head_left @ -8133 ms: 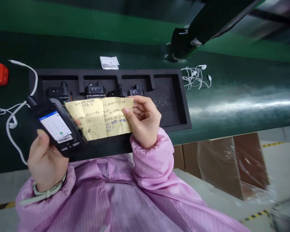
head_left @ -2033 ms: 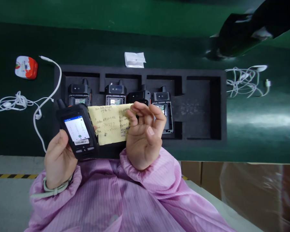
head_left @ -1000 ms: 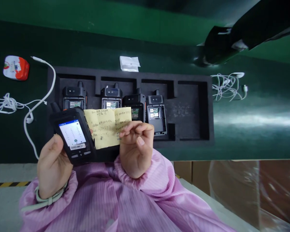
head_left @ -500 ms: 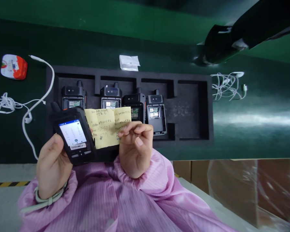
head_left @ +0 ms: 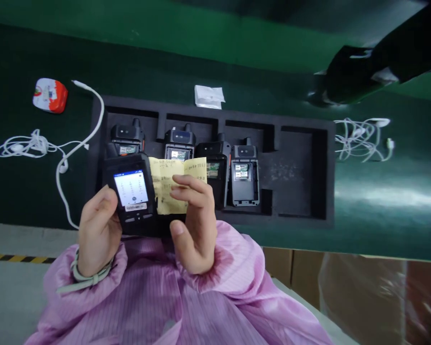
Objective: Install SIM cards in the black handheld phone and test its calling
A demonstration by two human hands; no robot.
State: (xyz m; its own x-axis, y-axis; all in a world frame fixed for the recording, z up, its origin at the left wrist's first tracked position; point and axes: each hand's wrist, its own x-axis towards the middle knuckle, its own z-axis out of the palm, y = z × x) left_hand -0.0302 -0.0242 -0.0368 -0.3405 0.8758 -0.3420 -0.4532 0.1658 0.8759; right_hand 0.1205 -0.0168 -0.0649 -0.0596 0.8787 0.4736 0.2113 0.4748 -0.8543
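Left of the frame's middle, the left hand gripped a black phone with a lit screen. The right hand, partly open, was at a yellow note; I couldn't tell if they touched. The note's writing and the phone's sticker were too blurry to read.

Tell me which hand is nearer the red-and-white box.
Left: in view, the left hand is below and right of the box, the right hand farther right.
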